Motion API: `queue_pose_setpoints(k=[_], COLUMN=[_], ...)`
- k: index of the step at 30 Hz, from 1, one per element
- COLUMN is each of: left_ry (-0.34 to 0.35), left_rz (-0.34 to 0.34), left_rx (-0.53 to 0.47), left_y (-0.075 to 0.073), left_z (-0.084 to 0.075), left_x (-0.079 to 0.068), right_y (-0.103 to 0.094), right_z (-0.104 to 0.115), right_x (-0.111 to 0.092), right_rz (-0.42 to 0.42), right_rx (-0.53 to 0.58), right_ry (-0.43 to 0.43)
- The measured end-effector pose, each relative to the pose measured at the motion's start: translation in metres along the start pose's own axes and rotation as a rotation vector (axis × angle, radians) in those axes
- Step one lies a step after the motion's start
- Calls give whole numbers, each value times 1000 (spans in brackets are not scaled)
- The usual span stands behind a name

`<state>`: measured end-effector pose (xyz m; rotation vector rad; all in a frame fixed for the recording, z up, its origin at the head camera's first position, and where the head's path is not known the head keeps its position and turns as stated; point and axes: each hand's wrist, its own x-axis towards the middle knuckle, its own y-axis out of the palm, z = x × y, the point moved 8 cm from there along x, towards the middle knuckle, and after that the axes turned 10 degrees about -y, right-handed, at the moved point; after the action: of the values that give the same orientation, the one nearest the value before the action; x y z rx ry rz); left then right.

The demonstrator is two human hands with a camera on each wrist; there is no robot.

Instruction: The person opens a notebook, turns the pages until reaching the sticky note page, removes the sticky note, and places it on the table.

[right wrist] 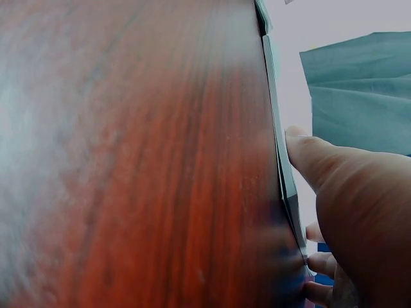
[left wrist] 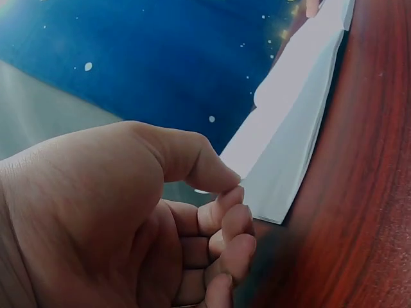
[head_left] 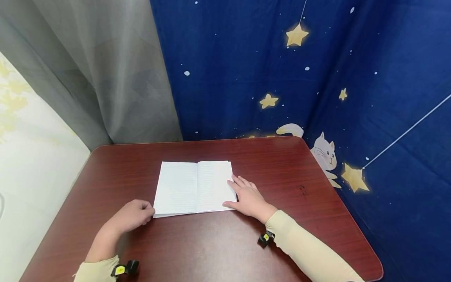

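An open notebook (head_left: 177,188) with lined white pages lies on the table, its fold running down the middle. At its lower left corner my left hand (head_left: 132,215) pinches the edge between thumb and curled fingers; the left wrist view shows the thumb (left wrist: 199,160) meeting the forefinger at the notebook's edge (left wrist: 266,208). My right hand (head_left: 248,197) rests on the right page's outer edge with its fingers spread. In the right wrist view the thumb (right wrist: 311,154) lies on the page, and the other fingertips are partly hidden beyond the edge.
The reddish-brown wooden table (head_left: 211,250) has rounded corners. A grey curtain (head_left: 123,78) and a blue star-patterned curtain (head_left: 232,51) hang behind it. Black wrist devices (head_left: 132,267) sit at both cuffs. A pale wall (head_left: 31,176) stands at the left.
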<state>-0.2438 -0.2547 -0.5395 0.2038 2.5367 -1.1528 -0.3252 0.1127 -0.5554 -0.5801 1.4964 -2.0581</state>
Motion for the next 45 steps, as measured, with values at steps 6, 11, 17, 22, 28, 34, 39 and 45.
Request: queue_pose_setpoints(k=[6, 11, 17, 22, 28, 34, 39, 45], left_ry=[-9, -3, -18, -53, 3, 163, 257, 323], left_rz=[-27, -53, -122, -224, -321, -406, -441, -396], left_rx=[50, 85, 219, 375, 326, 275, 305, 359], left_y=[2, 3, 1, -9, -5, 11, 22, 34], left_z=[3, 1, -6, -24, -53, -78, -92, -98], left_x=[2, 1, 3, 6, 15, 30, 40, 51], right_y=[-1, -1, 0, 0, 1, 1, 1, 2], right_z=[1, 0, 0, 0, -1, -1, 0, -1], right_x=[0, 0, 0, 0, 1, 1, 1, 1], right_rz=[-1, -3, -1, -2, -5, -7, -5, -3], right_rx=[5, 1, 5, 5, 8, 16, 15, 15], right_ry=[-2, -1, 2, 2, 2, 1, 2, 2])
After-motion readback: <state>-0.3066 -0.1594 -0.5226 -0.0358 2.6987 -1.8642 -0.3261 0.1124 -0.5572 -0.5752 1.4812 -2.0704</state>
